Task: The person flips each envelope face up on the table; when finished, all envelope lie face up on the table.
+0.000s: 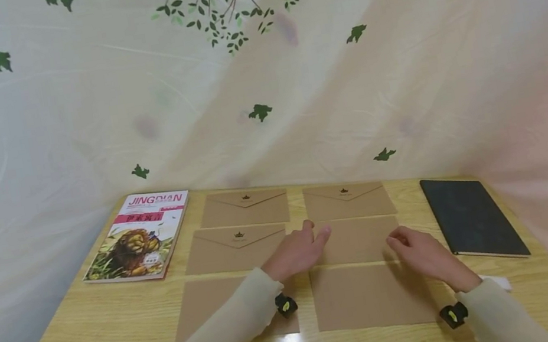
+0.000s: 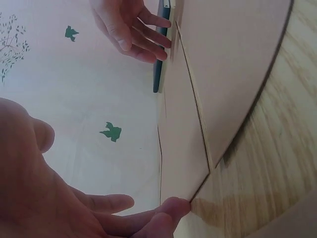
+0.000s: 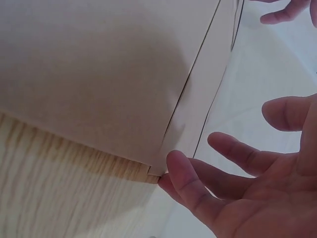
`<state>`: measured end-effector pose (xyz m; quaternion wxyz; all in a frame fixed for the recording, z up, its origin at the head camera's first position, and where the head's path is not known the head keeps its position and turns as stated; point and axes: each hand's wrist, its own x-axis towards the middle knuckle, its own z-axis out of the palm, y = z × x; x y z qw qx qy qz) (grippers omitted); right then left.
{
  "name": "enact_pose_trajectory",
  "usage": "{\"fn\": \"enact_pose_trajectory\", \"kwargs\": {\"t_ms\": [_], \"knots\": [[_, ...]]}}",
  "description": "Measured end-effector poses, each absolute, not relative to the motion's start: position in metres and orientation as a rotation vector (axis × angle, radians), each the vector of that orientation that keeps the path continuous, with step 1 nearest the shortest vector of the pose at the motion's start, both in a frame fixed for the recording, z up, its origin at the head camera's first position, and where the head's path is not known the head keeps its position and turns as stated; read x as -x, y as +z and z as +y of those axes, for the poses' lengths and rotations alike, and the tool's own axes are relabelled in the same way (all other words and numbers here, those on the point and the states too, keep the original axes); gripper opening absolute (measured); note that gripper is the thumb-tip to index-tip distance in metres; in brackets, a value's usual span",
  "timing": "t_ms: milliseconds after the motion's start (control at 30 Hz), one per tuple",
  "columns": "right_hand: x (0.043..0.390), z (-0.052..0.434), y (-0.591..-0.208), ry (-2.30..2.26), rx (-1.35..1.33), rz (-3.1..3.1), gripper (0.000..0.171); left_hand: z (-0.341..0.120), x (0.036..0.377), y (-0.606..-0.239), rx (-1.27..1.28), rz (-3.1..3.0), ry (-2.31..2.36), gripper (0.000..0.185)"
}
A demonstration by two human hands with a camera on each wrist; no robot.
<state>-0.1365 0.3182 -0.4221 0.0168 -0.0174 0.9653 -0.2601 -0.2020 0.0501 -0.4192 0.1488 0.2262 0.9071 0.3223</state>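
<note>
Both hands bracket the plain middle-right envelope (image 1: 355,240) at table centre, the left hand (image 1: 295,254) with relaxed fingers touching its nine-o'clock edge, the right hand (image 1: 422,255) with loosely spread fingertips at its three-o'clock corner, seemingly to square it.

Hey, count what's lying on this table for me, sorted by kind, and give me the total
Brown envelopes: 6, in two columns of three
Books: 1, the lion-cover book at the left
Notebooks: 1, the black notebook at the right
Total: 8
The left hand and right hand both touch the middle envelope of the right column.
</note>
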Motion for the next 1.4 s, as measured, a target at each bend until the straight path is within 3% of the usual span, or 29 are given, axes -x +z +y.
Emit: {"fn": "enact_pose_trajectory", "kwargs": {"t_ms": [733, 1233, 1400], "knots": [[0.154, 0.327, -0.421, -0.766, -0.154, 2.907, 0.044, 0.055, 0.206, -0.422, -0.523, 2.602, 0.942, 0.089], [0.149, 0.333, -0.427, -0.861, -0.043, 2.993, 0.038, 0.056, 0.208, -0.424, -0.500, 2.597, 0.939, 0.090], [0.147, 0.335, -0.427, -0.861, -0.015, 3.022, 0.044, 0.057, 0.208, -0.423, -0.488, 2.605, 0.938, 0.089]]}}
